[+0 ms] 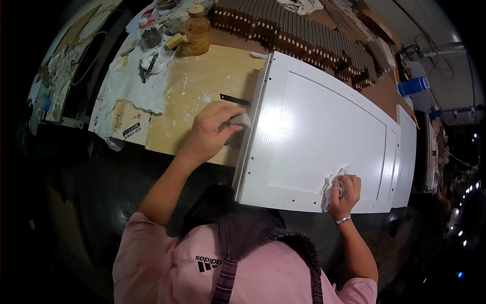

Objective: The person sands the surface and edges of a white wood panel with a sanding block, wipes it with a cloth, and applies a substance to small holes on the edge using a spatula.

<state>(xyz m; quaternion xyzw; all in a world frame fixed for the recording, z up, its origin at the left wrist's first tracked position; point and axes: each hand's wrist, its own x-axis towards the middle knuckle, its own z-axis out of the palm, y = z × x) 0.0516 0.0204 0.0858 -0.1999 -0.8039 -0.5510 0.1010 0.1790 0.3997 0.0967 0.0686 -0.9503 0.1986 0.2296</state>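
Note:
A white framed panel (314,126), perhaps a cabinet door, lies on the bench with small holes along its edges. At its left edge, my left hand (208,127) pinches a small grey block (241,120) that looks like a sanding sponge. Whether the block touches the panel edge cannot be made out. My right hand (346,193) is closed round a crumpled white cloth (330,185), which rests on the panel's near side toward the right. A dark flat strip (234,100) with a hole at its end lies on the bench just beyond my left hand.
Rows of brown wooden strips (283,30) stand stacked behind the panel. A honey-coloured bottle (197,31), a yellow sponge (175,40) and a stained white cloth (139,83) occupy the bench's far left. Another white panel (406,157) sits at the right; a blue container (412,86) is beyond.

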